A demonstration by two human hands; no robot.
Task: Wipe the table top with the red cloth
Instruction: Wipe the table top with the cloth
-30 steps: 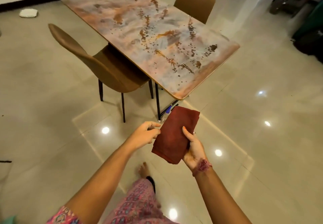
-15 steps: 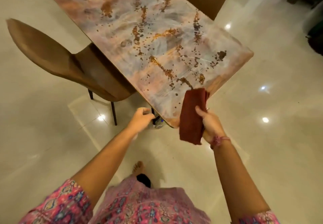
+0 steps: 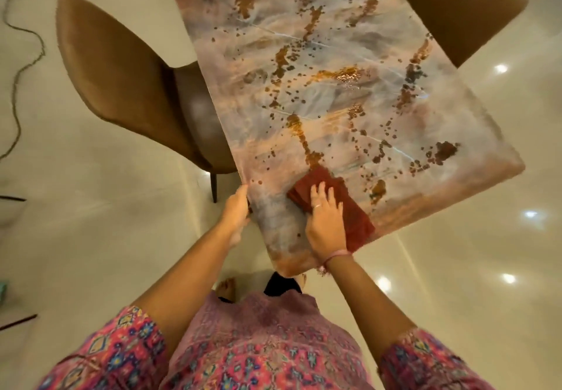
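**Red cloth lying flat on the marbled table top**

The glossy floor (image 3: 456, 268) is reflecting round lights. The slab-like table (image 3: 319, 91), marbled in pink, grey and rust, is showing brown splatters. A curved brown chair (image 3: 121, 79) is sitting beside its left edge. The folded, soft red cloth (image 3: 349, 207) is lying near the table's close corner, the right hand (image 3: 327, 221) pressing it with spread, flat fingers. The left hand (image 3: 235, 211) is gripping the table's edge.

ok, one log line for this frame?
phase: wiping begun | right hand: flat on folded red cloth near corner | left hand: grip on marbled table top edge | brown stains: remain
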